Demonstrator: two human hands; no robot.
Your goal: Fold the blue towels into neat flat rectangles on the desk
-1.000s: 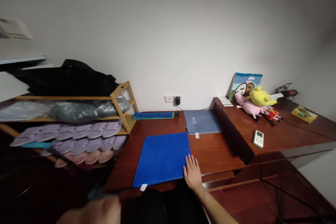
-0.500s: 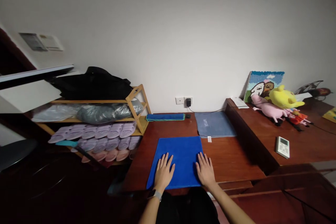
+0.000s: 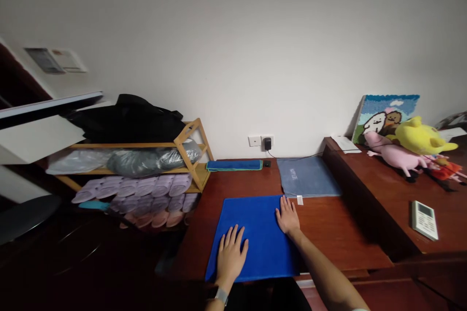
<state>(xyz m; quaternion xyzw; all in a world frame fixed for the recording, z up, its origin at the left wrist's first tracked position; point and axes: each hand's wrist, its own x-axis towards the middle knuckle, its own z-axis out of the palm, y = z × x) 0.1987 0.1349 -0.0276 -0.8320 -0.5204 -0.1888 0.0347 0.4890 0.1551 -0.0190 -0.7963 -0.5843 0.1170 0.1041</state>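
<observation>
Hands (image 3: 259, 238) flat, open on blue cloth (image 3: 257, 233)

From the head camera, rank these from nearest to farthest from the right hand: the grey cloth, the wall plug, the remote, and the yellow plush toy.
Measured from the right hand at the blue cloth's far right corner:
1. Grey cloth, just beyond the hand on the same table.
2. Wall plug, farther back on the wall.
3. Remote, off to the right on the raised desk.
4. Yellow plush toy, far right, at the back.

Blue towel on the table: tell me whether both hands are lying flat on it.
Yes: the left hand lies flat near the blue towel's front edge and the right hand lies flat at its far right corner.
</observation>
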